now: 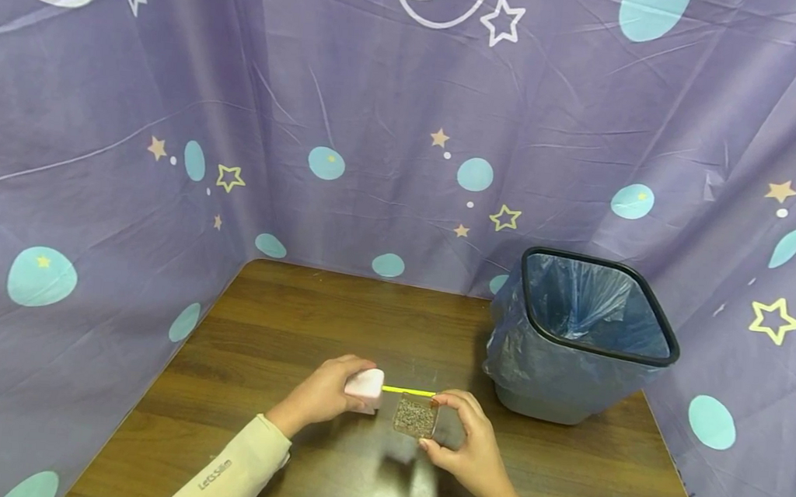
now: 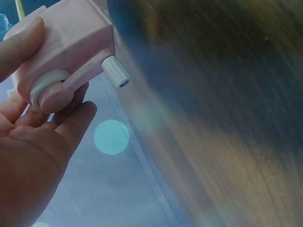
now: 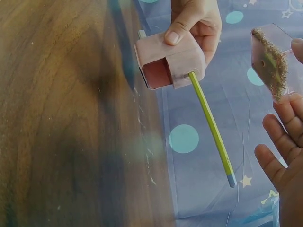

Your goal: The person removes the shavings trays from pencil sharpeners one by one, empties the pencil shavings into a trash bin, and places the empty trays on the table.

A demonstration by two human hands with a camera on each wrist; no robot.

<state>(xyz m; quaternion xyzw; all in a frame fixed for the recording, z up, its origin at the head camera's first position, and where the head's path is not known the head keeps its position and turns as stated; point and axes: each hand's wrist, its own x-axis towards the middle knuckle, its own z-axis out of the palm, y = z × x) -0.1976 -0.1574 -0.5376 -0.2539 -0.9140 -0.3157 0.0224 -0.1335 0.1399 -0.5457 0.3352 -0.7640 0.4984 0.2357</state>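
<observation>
Held up over the table, a pink crank pencil sharpener [image 1: 364,390] is gripped by my left hand [image 1: 319,394]. Its crank handle [image 2: 116,72] shows in the left wrist view. A yellow-green pencil [image 3: 210,123] sticks out of the opposite side, its grey-blue end pointing away. In the right wrist view the sharpener has an open drawer slot [image 3: 157,74]. My right hand [image 1: 470,445] pinches the clear shavings drawer [image 1: 416,416] by its edge, apart from the sharpener. Brown pencil shavings [image 3: 274,64] fill the drawer.
A bin [image 1: 549,377] with a black rim and blue liner bag stands at the right back of the wooden table [image 1: 295,311]. A purple patterned curtain [image 1: 381,107] hangs behind the table and along both sides.
</observation>
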